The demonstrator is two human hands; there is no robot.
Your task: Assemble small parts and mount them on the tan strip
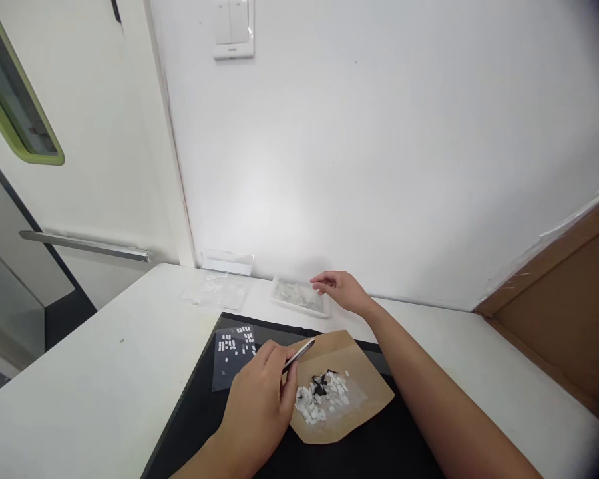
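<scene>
My left hand (264,396) is closed around a slim flat tool (300,354) with a light face and a dark edge. The tool's tip points up and right, over brown paper (364,352). On that paper lies a loose heap of small white chips (329,398) with a crumpled black scrap (320,384) among them. Farther back, my right hand (340,289) hovers by the right side of a shallow white tray (299,309). Its thumb and fingers are drawn together; anything between them is too small to make out. The tray holds pale, translucent pieces.
Left of the paper, a dark sheet (224,376) carries small white rectangles. Both lie on a black mat (190,426) on a white table (104,372). Clear plastic pieces (217,293) rest against the wall (354,166). A door (94,133) stands at left.
</scene>
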